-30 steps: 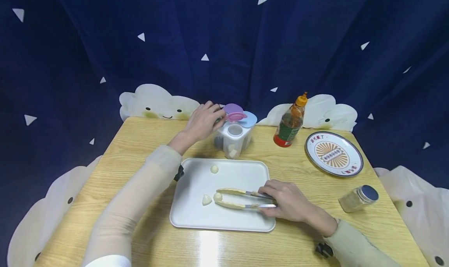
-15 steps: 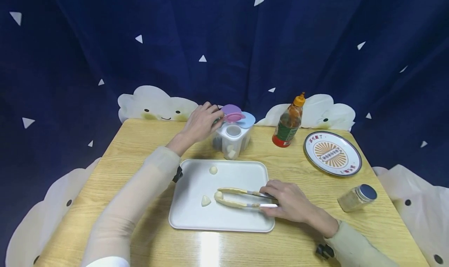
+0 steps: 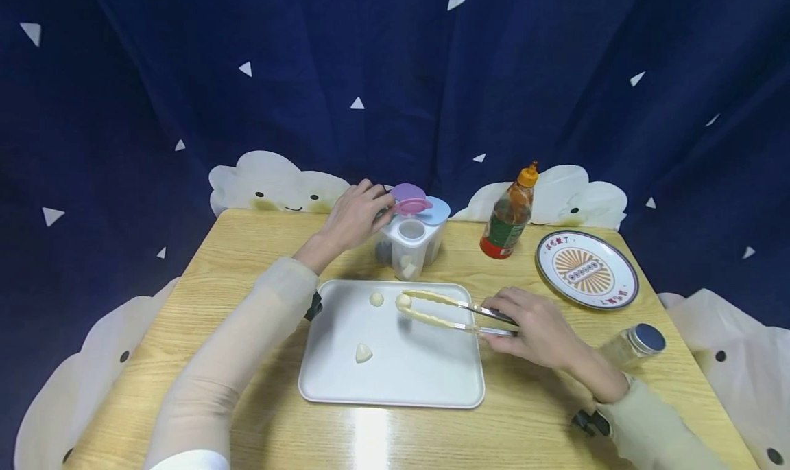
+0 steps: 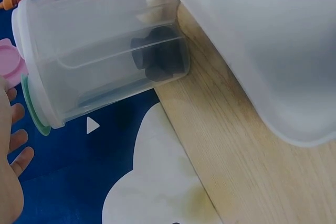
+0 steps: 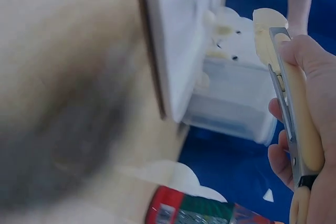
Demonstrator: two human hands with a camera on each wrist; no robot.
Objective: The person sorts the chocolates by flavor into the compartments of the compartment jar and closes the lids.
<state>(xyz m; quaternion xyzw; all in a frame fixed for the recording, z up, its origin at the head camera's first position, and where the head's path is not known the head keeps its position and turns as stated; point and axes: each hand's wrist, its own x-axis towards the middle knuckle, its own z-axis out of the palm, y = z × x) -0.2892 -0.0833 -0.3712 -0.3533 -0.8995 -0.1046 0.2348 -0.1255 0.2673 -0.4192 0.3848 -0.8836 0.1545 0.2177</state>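
Note:
My right hand (image 3: 533, 326) grips a pair of tongs (image 3: 459, 312) with cream tips and metal arms. Between the tips sits a small round cream piece (image 3: 404, 301), raised over the white tray (image 3: 345, 391). On the tray lie a ridged cream piece (image 3: 376, 298) and a triangular one (image 3: 363, 353). My left hand (image 3: 359, 214) pinches the edge of a flipped-up pink lid (image 3: 413, 206) on a clear divided container (image 3: 410, 254). The compartment facing me is uncovered and holds some pale pieces. In the left wrist view, dark pieces (image 4: 160, 53) show inside another compartment.
Behind the tray, purple (image 3: 407, 192) and blue (image 3: 437, 210) lids top the container. A sauce bottle (image 3: 509, 219), a patterned plate (image 3: 586, 269) and a blue-capped jar (image 3: 632, 345) stand to the right. A dark blue curtain (image 3: 395, 65) hangs beyond the wooden table (image 3: 247, 250).
My right hand has lifted the tongs with the round piece off the tray, moving away from me and slightly right. My left hand stays at the pink lid.

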